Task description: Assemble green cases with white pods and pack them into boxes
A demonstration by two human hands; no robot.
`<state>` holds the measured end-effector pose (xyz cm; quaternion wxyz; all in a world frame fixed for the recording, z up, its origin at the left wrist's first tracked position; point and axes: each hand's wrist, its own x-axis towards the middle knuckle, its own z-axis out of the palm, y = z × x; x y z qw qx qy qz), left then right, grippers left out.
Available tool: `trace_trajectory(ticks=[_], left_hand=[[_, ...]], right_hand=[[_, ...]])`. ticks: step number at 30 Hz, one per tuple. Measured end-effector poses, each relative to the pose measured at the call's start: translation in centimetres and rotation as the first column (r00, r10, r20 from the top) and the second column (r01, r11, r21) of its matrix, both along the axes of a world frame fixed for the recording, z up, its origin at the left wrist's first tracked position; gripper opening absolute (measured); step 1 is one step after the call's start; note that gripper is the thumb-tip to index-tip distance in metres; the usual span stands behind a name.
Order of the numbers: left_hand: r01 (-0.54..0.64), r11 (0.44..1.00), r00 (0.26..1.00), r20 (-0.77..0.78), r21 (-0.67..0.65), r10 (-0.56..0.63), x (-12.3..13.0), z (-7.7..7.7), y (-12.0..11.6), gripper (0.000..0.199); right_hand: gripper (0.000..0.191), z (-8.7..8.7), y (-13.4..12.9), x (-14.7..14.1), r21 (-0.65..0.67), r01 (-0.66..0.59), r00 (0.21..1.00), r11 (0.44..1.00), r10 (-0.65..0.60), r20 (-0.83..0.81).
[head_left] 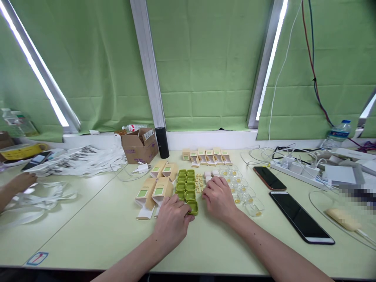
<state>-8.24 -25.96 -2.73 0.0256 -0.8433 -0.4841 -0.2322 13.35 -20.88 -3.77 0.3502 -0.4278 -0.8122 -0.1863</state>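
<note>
My left hand [173,217] is closed on the edge of a small olive-green square cup [192,207], the nearest of two columns of such cups [190,185] on the table. To the right of the columns lie small yellowish pieces [199,181] in rows. My right hand [219,197] rests beside these pieces with its fingers curled down; what is under them, if anything, is hidden. Pale pinkish-white blocks [208,174] sit just beyond its fingers. Clear plastic cups with yellow spots [255,207] stand in rows to its right. Cream boxes with green labels [162,191] stand left of the green cups.
More cream boxes [209,156] line the back. Two phones [301,217] [269,178] lie at right, near a power strip [299,172] with cables. A cardboard box [140,147] and black cylinder [162,143] stand behind. At far left another person's hand [22,182] touches white straps [44,196].
</note>
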Motion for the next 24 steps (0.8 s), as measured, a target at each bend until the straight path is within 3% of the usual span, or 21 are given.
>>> trace_trajectory(ticks=[3, 7, 11, 16, 21, 24], left_hand=[[0.004, 0.999, 0.999, 0.045, 0.033, -0.006, -0.3, 0.8, -0.2, 0.006], [-0.027, 0.99, 0.985, 0.17, 0.135, 0.004, -1.1, 3.0, 0.3, 0.006], [-0.096, 0.967, 0.961, 0.276, 0.237, 0.028, -2.3, 5.4, 2.2, 0.006], [-0.186, 0.962, 0.94, 0.32, 0.198, 0.116, -3.4, 7.2, 5.6, 0.016], [-0.261, 0.953, 0.961, 0.135, 0.155, 0.241, -3.1, 8.1, 10.3, 0.036], [-0.277, 0.958, 0.956, -0.082, 0.077, 0.283, -2.2, 8.3, 13.5, 0.029]], right_hand=[[0.016, 0.7, -0.1, 0.6, 0.04, -0.037, 0.99, 0.999, 0.042, -0.132], [0.015, 1.2, 0.1, 1.4, 0.068, -0.036, 0.967, 0.997, 0.052, -0.251], [0.015, 1.1, 0.1, 1.4, 0.052, -0.043, 0.961, 0.998, 0.056, -0.27], [0.013, 0.8, 0.0, 0.9, 0.015, -0.068, 0.963, 0.998, 0.07, -0.261], [0.014, 0.5, 0.2, 1.0, -0.044, 0.007, 0.97, 0.999, -0.017, -0.243], [0.014, 0.3, 0.4, 1.1, -0.07, 0.038, 0.977, 0.997, -0.052, -0.206]])
